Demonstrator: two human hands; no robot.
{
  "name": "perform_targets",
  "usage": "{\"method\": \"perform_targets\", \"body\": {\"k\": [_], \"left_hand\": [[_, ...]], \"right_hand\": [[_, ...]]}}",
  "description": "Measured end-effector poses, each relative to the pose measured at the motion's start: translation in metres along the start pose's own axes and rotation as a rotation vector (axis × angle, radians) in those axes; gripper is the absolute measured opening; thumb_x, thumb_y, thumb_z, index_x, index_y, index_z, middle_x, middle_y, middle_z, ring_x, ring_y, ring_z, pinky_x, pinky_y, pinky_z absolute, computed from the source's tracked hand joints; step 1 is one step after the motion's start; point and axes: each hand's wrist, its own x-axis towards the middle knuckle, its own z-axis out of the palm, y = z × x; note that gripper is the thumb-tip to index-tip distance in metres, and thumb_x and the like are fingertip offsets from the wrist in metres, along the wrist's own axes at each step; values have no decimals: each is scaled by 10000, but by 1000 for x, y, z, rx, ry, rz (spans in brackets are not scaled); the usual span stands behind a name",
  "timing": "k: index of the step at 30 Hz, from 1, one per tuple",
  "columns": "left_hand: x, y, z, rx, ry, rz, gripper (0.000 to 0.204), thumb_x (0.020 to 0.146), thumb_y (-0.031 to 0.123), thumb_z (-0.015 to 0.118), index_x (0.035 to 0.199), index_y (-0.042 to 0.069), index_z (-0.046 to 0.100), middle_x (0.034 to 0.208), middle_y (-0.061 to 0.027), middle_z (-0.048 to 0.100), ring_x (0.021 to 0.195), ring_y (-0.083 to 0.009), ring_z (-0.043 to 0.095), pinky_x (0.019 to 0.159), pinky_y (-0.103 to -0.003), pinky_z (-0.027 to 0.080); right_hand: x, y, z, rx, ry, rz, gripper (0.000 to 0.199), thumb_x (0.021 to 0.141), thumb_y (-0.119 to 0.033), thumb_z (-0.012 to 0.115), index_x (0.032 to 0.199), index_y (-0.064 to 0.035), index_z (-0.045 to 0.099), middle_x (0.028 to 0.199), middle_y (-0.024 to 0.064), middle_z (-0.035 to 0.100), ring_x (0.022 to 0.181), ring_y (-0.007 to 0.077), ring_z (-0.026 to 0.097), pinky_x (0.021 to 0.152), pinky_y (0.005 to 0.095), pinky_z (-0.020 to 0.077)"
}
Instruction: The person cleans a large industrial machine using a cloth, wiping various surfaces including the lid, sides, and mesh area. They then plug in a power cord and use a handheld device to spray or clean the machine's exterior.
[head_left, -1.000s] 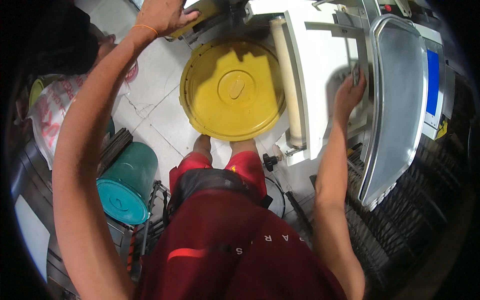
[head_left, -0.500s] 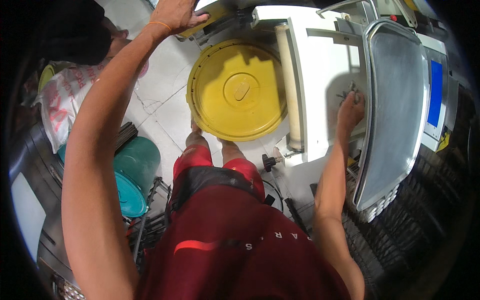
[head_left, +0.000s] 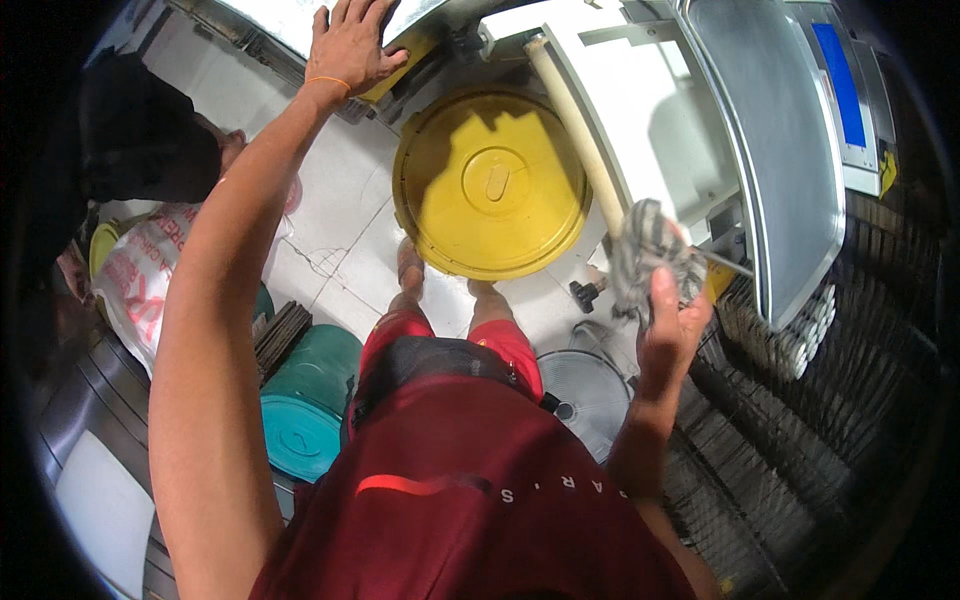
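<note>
My right hand (head_left: 672, 325) grips a crumpled grey striped rag (head_left: 648, 262), holding it up near the front end of a white machine (head_left: 600, 85) with a cream roller (head_left: 578, 130). The thumb lies against the cloth; the other fingers are partly hidden. My left hand (head_left: 352, 45) rests with spread fingers on the edge of a pale metal surface (head_left: 405, 25) at the top, holding nothing. Below and between my arms stands a round yellow lidded bin (head_left: 492, 185), in front of my feet.
Metal trays (head_left: 775, 130) lean along the machine's right side, beside dark racks (head_left: 830, 400). A round wire-guarded fan (head_left: 585, 395) stands by my right hip. Left are a green bin with a teal lid (head_left: 300, 438), a white sack (head_left: 140, 275) and another person's dark clothing (head_left: 145, 130).
My right hand has drawn the rag out of the white machine and back toward me. My left hand has stayed at the metal edge. The view has shifted, bringing the fan into sight.
</note>
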Motion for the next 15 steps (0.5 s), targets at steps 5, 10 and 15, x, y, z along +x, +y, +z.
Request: {"method": "perform_targets", "body": {"k": [5,10,15], "left_hand": [[0,1,0,-25,46,43,837,766,421,734,1467,87,422,1529,-173,390,1440,-387,325,1171,-607,266],[-1,1,-1,-39,28,29,832,788,422,725,1484,85,416,1548,-169,380,1463,-375,301,1191,-612,230],[-3,10,-14,-31,-38,-11,827,784,416,731,1476,84,422,1556,-166,368,1464,-371,298,1186,-614,235]], "right_hand": [[-2,72,25,-891,-145,-517,301,939,-78,584,1228,-26,649,1320,200,626,1170,379,628,1023,448,485],[0,110,20,-957,-257,66,331,1000,-263,583,1150,19,669,880,167,733,882,288,697,797,425,517],[3,62,2,-57,509,141,487,1046,-339,519,1253,101,550,1148,231,652,1024,294,654,914,430,505]]}}
